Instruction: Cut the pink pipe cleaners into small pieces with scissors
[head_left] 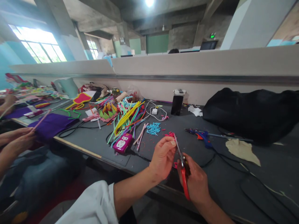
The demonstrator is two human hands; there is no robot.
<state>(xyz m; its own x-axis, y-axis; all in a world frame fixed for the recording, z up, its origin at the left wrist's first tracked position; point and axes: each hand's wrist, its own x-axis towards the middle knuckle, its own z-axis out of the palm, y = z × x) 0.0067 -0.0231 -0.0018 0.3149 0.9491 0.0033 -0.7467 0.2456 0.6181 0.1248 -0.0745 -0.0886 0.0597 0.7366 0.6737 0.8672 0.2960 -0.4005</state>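
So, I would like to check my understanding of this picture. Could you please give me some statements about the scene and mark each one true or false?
1. The right hand holds scissors with a red handle. True.
2. A pile of small blue pieces lies on the dark table. True.
3. The left hand rests flat on the table. False: it is raised, thumb and fingers drawn together near the scissor blades.
4. The blue glue gun lies to the left of the blue pieces. False: it lies to their right.
5. A crumpled white tissue lies beside the black bag. True.
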